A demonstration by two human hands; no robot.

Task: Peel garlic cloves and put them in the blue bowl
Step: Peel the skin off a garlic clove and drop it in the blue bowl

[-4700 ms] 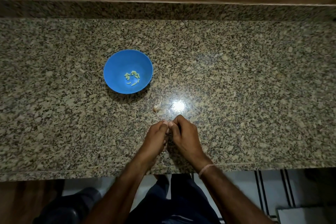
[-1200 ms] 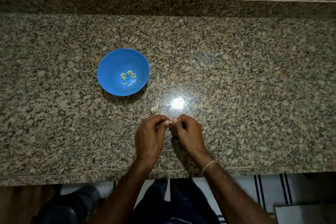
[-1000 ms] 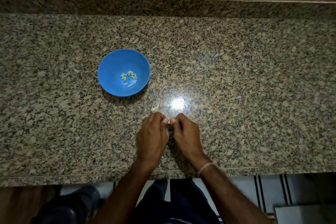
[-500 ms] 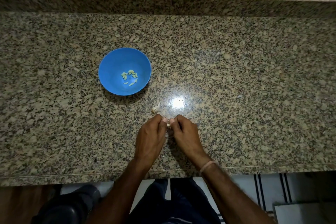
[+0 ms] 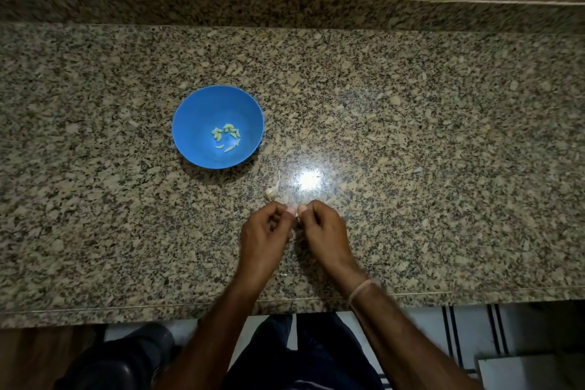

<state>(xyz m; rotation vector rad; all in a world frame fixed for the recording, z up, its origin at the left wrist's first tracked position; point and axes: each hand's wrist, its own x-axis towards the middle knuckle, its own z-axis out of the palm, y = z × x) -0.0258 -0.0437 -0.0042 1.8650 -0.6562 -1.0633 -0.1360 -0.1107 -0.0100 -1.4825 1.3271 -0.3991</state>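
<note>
Left hand and right hand pinch one garlic clove between them — blue bowl well apart on the table.

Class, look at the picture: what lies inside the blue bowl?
Several small pale peeled garlic cloves lie loosely clustered on the bottom of the blue bowl. Its inside is uncovered and fully visible; only the counter beneath the bowl is hidden.
</note>
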